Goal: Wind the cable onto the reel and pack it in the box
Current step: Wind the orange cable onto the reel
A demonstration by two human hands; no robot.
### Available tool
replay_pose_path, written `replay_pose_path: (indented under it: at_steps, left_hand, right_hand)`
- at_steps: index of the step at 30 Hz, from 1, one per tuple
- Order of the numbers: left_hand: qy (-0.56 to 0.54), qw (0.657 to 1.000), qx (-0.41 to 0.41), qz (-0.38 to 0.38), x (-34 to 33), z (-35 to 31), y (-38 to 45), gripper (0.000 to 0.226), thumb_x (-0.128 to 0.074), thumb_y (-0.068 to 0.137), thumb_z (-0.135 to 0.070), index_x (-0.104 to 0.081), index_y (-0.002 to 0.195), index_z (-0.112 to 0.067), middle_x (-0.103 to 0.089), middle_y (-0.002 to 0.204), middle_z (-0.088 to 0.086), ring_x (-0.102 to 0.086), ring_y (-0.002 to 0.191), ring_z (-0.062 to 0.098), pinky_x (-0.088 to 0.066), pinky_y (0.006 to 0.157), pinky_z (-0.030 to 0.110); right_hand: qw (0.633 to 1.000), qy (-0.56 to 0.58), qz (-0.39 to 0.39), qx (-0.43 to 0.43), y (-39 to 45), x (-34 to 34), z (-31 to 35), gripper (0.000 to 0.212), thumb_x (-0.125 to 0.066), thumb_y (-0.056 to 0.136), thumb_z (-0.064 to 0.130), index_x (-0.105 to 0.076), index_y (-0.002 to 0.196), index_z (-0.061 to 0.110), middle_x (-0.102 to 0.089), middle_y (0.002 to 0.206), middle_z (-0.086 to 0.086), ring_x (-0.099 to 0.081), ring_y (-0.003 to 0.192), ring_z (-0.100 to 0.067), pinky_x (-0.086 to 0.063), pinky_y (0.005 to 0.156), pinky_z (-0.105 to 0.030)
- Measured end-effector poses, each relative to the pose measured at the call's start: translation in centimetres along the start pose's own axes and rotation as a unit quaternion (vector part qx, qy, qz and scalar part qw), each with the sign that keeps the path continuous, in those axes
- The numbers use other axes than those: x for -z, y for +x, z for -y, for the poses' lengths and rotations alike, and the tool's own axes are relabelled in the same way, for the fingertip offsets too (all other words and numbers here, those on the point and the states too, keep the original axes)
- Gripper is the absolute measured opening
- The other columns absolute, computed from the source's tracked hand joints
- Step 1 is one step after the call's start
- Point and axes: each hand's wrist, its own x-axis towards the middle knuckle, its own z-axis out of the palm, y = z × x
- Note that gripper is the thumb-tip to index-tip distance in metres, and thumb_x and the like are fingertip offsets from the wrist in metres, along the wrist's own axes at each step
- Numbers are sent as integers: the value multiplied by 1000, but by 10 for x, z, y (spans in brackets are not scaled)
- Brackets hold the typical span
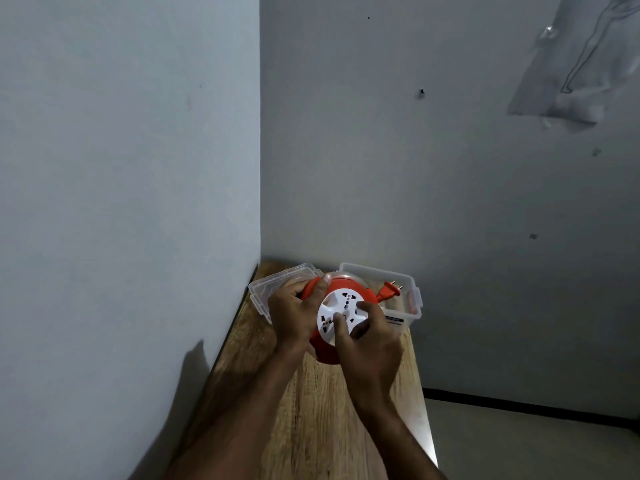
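Left hand (pixel 292 315) grasps the round orange plastic cable reel (pixel 327 353) at its nine o'clock rim, thumb over the top. Right hand (pixel 369 344) pinches the white socket-faced disc (pixel 341 315) at four o'clock, hiding its lower edge. The reel is held above the wooden tabletop (pixel 311 427). At two o'clock the orange plug (pixel 390 292) lies over the clear plastic box (pixel 405 315); the clear lid (pixel 268 291) sits at ten o'clock, partly covered.
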Motion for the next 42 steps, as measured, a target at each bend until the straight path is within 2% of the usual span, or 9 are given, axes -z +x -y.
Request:
replay_pose_path:
  at_steps: [3,6,10,19,25,29,34,38,42]
  left_hand:
    - [4,1000,6,3,0,-2,2,23,-78,87,-41,-76,88,-19,-64,74,-23,-66,67,-3,-52,58,9]
    - [-3,1000,4,-4,0,0,3,25,-78,87,-41,-79,89,-16,-68,75,-19,-69,68,2,-54,58,11]
    - [-8,1000,-12,3,1,1,2,25,-77,88,-40,-80,90,-16,-69,76,-19,-71,70,3,-59,60,17]
    - [-4,1000,0,5,4,2,1,25,-77,88,-39,-79,88,-14,-64,71,-24,-68,65,0,-54,53,11]
    - [-28,999,26,-5,10,3,-1,26,-76,88,-40,-79,95,-15,-74,80,-13,-73,69,7,-57,55,15]
    - [-43,996,83,-4,22,5,-4,18,-73,90,-44,-72,92,-26,-76,86,-5,-75,70,12,-63,59,28]
    - [-20,989,148,-13,43,23,-9,35,-71,88,-52,-76,101,-19,-78,89,-3,-75,67,13,-58,52,18]
    - [-2,978,205,-24,62,38,-18,40,-70,90,-53,-78,98,-14,-76,82,-3,-72,61,11,-52,46,14]
    - [-23,955,294,-30,83,63,-29,43,-71,88,-56,-76,104,-16,-80,92,4,-77,71,21,-66,65,39]
  right_hand:
    - [982,-88,-1,168,1,0,-9,47,-84,78,37,-70,114,11,-75,103,-5,-73,83,-17,-55,72,-21]
    - [971,-108,12,211,2,1,-14,42,-83,78,35,-71,110,11,-72,107,-6,-72,88,-22,-61,73,-31]
    - [977,-92,18,191,3,0,-22,36,-82,80,31,-69,108,12,-71,107,-5,-71,91,-21,-61,75,-33]
    - [976,-74,24,203,2,-2,-27,36,-86,76,26,-70,105,13,-72,105,-4,-71,90,-20,-56,79,-26]
    - [984,-41,17,173,6,-7,-38,45,-85,77,25,-66,116,13,-68,114,-6,-64,105,-23,-49,91,-28]
    - [989,3,49,141,1,-12,-41,52,-79,82,34,-60,127,16,-56,127,-1,-52,118,-16,-47,97,-26]
    - [986,88,111,85,-12,-26,-47,63,-72,87,47,-49,140,23,-44,140,2,-49,124,-10,-54,94,-30]
    - [977,145,151,42,-28,-36,-45,59,-74,90,30,-47,141,18,-37,142,1,-43,118,10,-46,81,-2]
    - [960,201,193,-23,-44,-55,-53,58,-72,91,29,-46,142,21,-35,142,5,-49,121,-2,-49,78,-4]
